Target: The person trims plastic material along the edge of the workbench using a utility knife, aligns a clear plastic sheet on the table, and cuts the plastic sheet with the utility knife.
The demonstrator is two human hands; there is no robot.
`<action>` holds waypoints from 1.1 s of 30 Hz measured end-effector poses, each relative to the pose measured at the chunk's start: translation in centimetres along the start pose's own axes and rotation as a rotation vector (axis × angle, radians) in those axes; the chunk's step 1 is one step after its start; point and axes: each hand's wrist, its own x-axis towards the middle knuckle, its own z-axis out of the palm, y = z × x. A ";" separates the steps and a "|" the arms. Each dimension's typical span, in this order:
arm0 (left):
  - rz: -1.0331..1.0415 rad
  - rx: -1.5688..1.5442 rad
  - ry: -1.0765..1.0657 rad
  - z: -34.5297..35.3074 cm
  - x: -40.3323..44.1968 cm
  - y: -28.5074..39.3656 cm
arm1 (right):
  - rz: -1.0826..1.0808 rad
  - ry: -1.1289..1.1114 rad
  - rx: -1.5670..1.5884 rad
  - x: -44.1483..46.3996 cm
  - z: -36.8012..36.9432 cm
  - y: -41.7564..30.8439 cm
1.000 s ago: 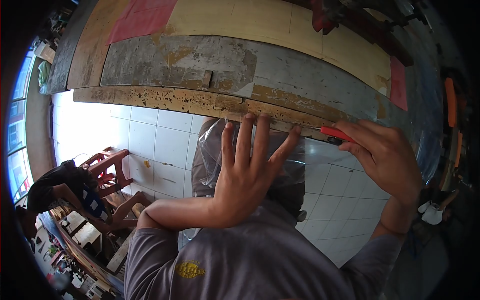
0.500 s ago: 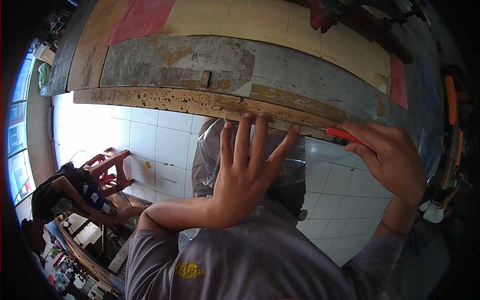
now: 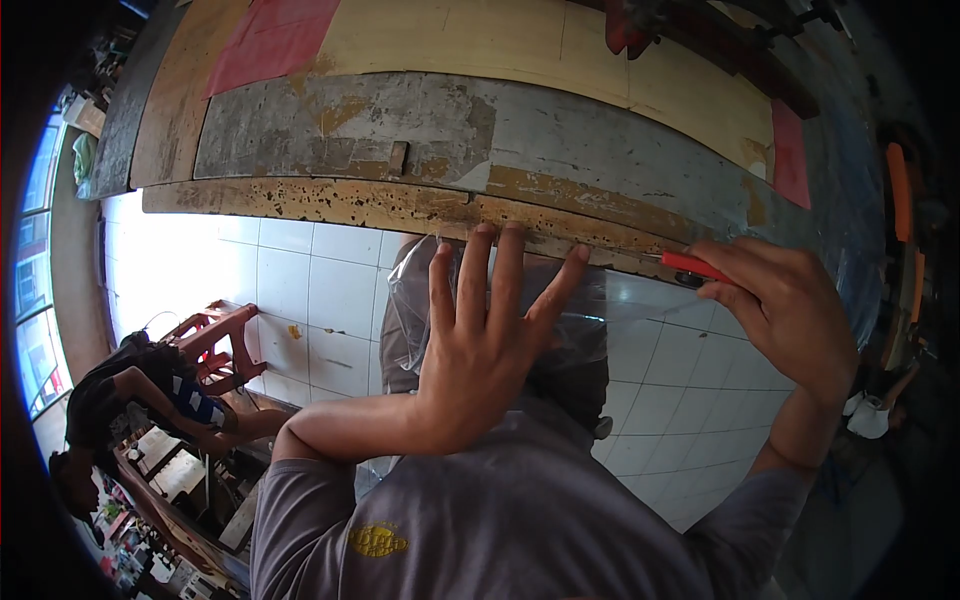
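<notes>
My left hand [image 3: 480, 320] has its fingers spread, with the fingertips resting on the pitted wooden edge strip [image 3: 330, 200] at the front of the bench. Clear plastic film [image 3: 415, 275] hangs from that edge beneath the fingers and over my lap, stretching right towards my other hand. Farther right, my right hand [image 3: 775, 300] is closed around a red utility knife [image 3: 690, 266]. Its thin tip points left and lies along the bench edge; whether it touches the film cannot be made out.
The workbench [image 3: 340, 125] has a worn grey surface with a small block [image 3: 398, 158] on it. Behind lies a pale yellow panel [image 3: 440, 45] with red ends, a dark metal fixture [image 3: 720, 55] above it. At left, another person [image 3: 150, 395] bends beside a reddish stand [image 3: 225, 345].
My right hand and the knife have shifted slightly right along the bench edge. My left hand appears a little farther left, while the whole view has also shifted slightly.
</notes>
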 end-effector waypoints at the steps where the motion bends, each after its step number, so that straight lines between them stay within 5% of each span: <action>1: 0.002 0.006 -0.003 0.0 0.0 0.0 | -0.007 0.011 0.004 -0.1 0.1 0.2; 33: 0.022 0.051 -0.013 -0.3 0.2 0.0 | 0.047 0.002 0.081 -2.6 -0.5 1.5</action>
